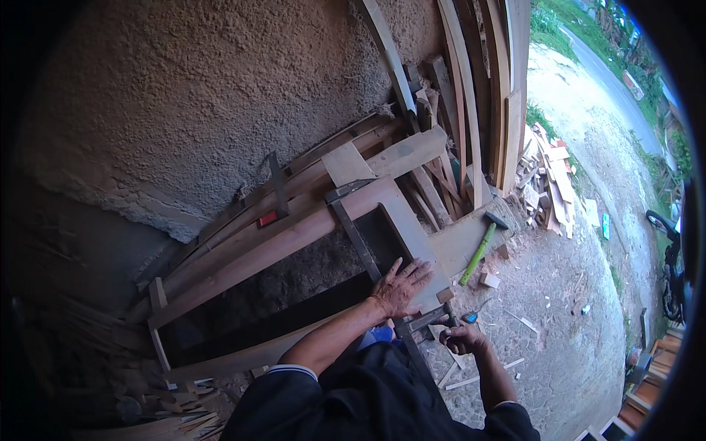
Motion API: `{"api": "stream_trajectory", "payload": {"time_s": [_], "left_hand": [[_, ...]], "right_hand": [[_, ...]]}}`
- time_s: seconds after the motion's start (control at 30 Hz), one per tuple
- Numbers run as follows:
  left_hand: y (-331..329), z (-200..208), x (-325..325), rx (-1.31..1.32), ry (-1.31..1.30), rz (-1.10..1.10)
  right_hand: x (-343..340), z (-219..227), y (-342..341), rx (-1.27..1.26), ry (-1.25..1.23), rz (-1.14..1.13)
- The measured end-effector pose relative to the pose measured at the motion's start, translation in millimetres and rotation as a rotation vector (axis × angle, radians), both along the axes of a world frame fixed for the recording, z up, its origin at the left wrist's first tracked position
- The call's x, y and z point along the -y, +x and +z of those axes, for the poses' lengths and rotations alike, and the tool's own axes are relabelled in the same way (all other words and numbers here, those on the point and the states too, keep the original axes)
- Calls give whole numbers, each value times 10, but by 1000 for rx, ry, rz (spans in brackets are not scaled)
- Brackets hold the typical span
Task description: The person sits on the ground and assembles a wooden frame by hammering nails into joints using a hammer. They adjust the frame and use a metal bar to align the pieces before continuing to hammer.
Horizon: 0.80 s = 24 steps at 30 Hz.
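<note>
A long wooden frame (309, 242) lies at a slant across the middle, with a wide end board (412, 239). My left hand (403, 287) lies flat on this board, fingers spread. A dark metal bar clamp (355, 239) crosses the frame, one jaw over its far edge and the other near its close edge. My right hand (465, 339) is closed round what looks like the clamp's screw handle, just off the near corner; the fingers partly hide it. Right of the end board, a hammer (478, 253) with a green handle rests on a plank.
Another clamp with a red handle (268, 218) sits at the frame's far side. Long boards (500, 95) lean against the rough wall (220, 88). Scrap wood (548, 180) is heaped at the right. A small blue object (470, 317) and offcuts lie on the ground near my right hand.
</note>
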<state>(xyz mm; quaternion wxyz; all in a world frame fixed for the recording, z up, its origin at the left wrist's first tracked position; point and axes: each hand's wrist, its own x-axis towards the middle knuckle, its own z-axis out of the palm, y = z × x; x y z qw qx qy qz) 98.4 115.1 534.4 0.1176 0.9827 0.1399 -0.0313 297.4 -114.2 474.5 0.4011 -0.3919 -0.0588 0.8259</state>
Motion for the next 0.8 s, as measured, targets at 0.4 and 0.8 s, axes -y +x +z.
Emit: {"api": "stream_trajectory", "payload": {"time_s": [0.4,0.8], "left_hand": [[396,-38,-1658,140,97,571],[282,-85,-704,161,-137,430]], "right_hand": [[-26,39,-21,101,-47,-47],[-11,366,-89,255,-69,72]]}}
